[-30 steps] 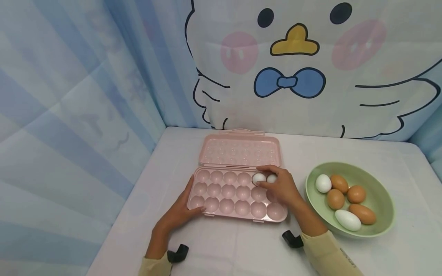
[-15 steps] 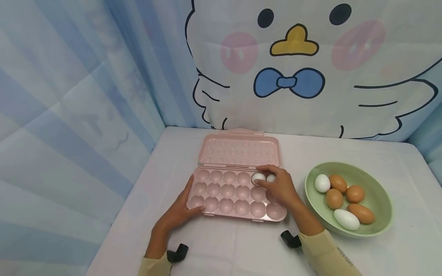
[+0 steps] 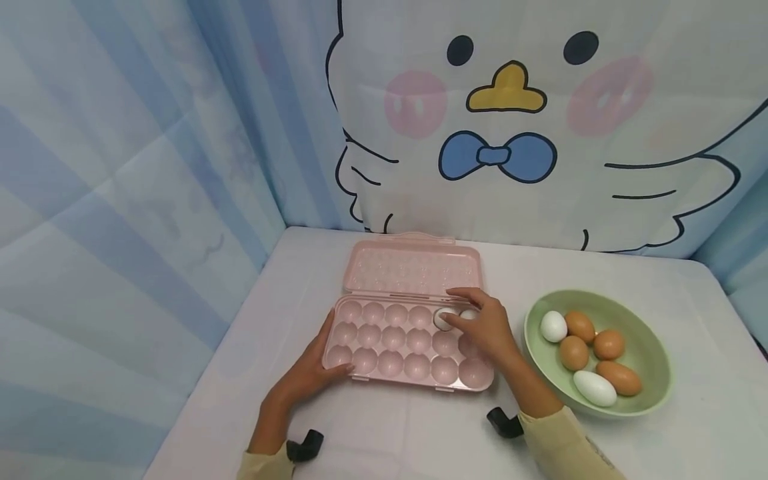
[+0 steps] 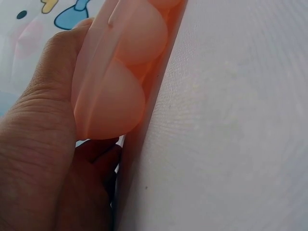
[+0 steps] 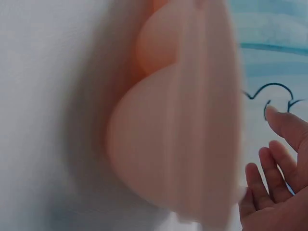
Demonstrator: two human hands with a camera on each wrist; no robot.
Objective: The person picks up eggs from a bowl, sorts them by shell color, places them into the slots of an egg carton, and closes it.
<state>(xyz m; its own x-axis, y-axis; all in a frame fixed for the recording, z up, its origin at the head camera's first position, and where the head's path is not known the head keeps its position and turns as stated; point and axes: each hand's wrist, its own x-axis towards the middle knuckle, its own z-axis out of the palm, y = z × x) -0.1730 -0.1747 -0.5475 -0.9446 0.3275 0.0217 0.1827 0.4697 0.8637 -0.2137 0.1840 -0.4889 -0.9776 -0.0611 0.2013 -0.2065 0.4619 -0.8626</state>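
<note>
A pink egg tray [image 3: 390,363] lies open on the white table, its lid [image 3: 413,270] folded back behind it. My left hand [image 3: 309,375] grips the tray's front left corner, thumb along the left rim; the left wrist view shows the palm [image 4: 38,144] wrapped against the tray's edge [image 4: 120,91]. My right hand [image 3: 483,328] is over the back right cups, thumb and forefinger pinching a white egg [image 3: 443,320] sitting in a back-row cup. A second white egg [image 3: 469,313] sits in the cup to its right, partly hidden. The right wrist view shows blurred tray cups [image 5: 183,144] and loosely bent fingers [image 5: 279,163].
A green bowl [image 3: 651,353] stands right of the tray with several brown eggs [image 3: 573,352] and two white ones [image 3: 594,388]. Cartoon-bird fabric hangs behind the table and striped blue fabric on the left. Bare tablecloth lies in front of the tray.
The white egg under my right fingers has sunk a little lower into its cup. Both hands stay where they were; the view has shifted slightly.
</note>
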